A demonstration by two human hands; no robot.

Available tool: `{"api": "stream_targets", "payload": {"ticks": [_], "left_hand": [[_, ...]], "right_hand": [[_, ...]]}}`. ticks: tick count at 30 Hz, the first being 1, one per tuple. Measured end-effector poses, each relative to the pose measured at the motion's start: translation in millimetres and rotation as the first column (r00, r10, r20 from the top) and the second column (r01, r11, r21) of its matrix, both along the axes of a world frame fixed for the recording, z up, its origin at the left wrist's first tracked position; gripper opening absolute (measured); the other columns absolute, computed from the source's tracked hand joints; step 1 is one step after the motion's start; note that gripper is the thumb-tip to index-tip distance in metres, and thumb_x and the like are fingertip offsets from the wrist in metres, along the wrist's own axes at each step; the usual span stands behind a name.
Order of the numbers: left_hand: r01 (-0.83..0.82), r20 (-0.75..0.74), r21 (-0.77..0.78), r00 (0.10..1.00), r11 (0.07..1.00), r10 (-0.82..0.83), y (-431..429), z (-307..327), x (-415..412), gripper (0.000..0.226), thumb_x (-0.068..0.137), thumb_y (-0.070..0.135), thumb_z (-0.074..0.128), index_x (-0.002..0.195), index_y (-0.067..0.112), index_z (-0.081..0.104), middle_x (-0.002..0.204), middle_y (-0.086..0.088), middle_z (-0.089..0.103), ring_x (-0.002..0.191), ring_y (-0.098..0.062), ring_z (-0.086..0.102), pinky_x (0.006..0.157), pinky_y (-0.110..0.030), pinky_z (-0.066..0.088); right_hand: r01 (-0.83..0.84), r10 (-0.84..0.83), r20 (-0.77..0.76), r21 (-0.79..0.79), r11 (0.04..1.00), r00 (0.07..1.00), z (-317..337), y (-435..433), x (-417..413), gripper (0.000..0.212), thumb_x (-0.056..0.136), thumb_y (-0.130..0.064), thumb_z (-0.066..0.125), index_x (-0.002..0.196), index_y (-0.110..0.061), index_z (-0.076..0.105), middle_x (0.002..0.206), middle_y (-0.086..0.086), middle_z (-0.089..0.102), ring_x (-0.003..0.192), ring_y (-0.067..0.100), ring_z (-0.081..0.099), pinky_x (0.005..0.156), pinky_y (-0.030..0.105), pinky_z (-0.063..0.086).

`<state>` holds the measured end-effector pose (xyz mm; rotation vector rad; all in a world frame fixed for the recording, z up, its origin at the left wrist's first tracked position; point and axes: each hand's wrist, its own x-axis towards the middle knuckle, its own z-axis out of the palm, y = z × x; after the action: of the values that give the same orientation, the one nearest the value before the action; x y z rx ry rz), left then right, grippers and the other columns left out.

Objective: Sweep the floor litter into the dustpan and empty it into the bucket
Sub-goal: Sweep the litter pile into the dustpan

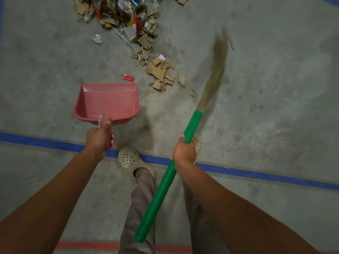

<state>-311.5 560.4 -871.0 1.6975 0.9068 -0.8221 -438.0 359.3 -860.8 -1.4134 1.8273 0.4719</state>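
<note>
Down low, the left hand grips the handle of the red dustpan, hiding most of that handle. The right hand is wrapped round the green broom; its bristles at the upper right are a blur. Litter lies at the top middle, cut off by the frame edge. No bucket shows.

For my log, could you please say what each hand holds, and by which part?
Left hand grips the dustpan by its handle; right hand, the broom by its green handle.
</note>
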Motion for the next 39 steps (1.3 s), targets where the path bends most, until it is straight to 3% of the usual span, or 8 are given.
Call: {"api": "stream_targets", "payload": {"ticks": [4,9,13,17,24,28,32,39], "left_hand": [[-0.005,-0.002,-0.015,1.0,1.0,0.005,0.9,-4.5,-3.3,0.025,0.099,0.034,0.059,0.088,0.012,0.055,0.063,-0.007,0.052,0.036,-0.012,0.044,0.036,-0.018,0.034],[-0.023,-0.015,0.011,1.0,1.0,0.023,13.0,-9.1,-4.7,0.024,0.1,0.031,0.057,0.086,0.012,0.054,0.062,-0.007,0.051,0.036,-0.012,0.043,0.037,-0.019,0.033],[-0.037,-0.012,0.035,0.999,0.999,0.037,25.8,-6.5,-1.9,0.026,0.1,0.029,0.055,0.081,0.012,0.052,0.063,-0.009,0.049,0.035,-0.013,0.041,0.035,-0.018,0.032],[-0.069,-0.015,0.035,0.997,0.997,0.07,41.7,-1.6,4.7,0.025,0.099,0.028,0.055,0.08,0.011,0.054,0.063,-0.01,0.049,0.033,-0.013,0.042,0.035,-0.018,0.032],[-0.093,0.006,0.035,0.996,0.995,0.093,57.4,9.8,16.9,0.024,0.098,0.027,0.055,0.081,0.011,0.052,0.063,-0.01,0.049,0.032,-0.012,0.042,0.035,-0.017,0.032],[-0.111,0.011,0.045,0.994,0.993,0.111,66.6,6.5,19.9,0.026,0.098,0.029,0.056,0.08,0.011,0.052,0.062,-0.01,0.05,0.034,-0.014,0.042,0.035,-0.018,0.033],[-0.119,0.003,0.049,0.993,0.992,0.119,75.1,-1.7,17.3,0.026,0.098,0.029,0.054,0.079,0.011,0.052,0.063,-0.01,0.05,0.035,-0.014,0.042,0.034,-0.018,0.033],[-0.163,0.002,0.07,0.987,0.984,0.163,87.9,0.0,21.7,0.026,0.099,0.03,0.055,0.081,0.012,0.052,0.063,-0.01,0.049,0.033,-0.013,0.042,0.035,-0.017,0.034]], "right_hand": [[0.08,-0.066,-0.109,0.127,0.989,0.992,-30.6,10.4,-16.9,0.058,0.09,-0.052,0.046,0.116,-0.002,0.063,0.107,0.02,0.071,0.092,0.037,0.071,0.083,0.046,0.06],[-0.173,0.178,-0.012,0.177,0.969,0.984,-30.0,26.7,14.0,0.065,0.076,-0.057,0.04,0.109,-0.007,0.064,0.101,0.016,0.072,0.083,0.035,0.071,0.077,0.047,0.061],[-0.339,0.32,0.124,0.181,0.923,0.939,2.5,31.7,51.9,0.043,0.095,-0.048,0.048,0.113,-0.01,0.059,0.1,0.011,0.068,0.084,0.03,0.069,0.075,0.043,0.06],[-0.443,0.426,0.175,0.067,0.894,0.888,20.0,33.8,58.6,0.034,0.102,-0.047,0.044,0.108,-0.014,0.054,0.086,0.0,0.057,0.073,0.018,0.056,0.059,0.031,0.041],[-0.276,0.272,0.097,0.028,0.961,0.957,25.2,51.6,31.0,0.04,0.103,-0.049,0.042,0.109,-0.01,0.052,0.097,0.007,0.062,0.086,0.029,0.062,0.072,0.033,0.045],[-0.183,0.195,-0.048,0.182,0.966,0.98,11.1,79.9,11.8,0.048,0.1,-0.049,0.045,0.12,-0.006,0.055,0.115,0.016,0.067,0.1,0.036,0.067,0.082,0.038,0.054],[-0.385,0.409,-0.017,0.303,0.872,0.913,12.2,106.1,18.7,0.045,0.099,-0.045,0.046,0.121,-0.008,0.056,0.12,0.015,0.067,0.104,0.033,0.067,0.087,0.04,0.056],[-0.639,0.628,0.121,0.164,0.751,0.769,22.2,99.3,74.1,0.044,0.101,-0.048,0.043,0.123,-0.011,0.053,0.115,0.014,0.065,0.102,0.033,0.064,0.083,0.039,0.052]]}}
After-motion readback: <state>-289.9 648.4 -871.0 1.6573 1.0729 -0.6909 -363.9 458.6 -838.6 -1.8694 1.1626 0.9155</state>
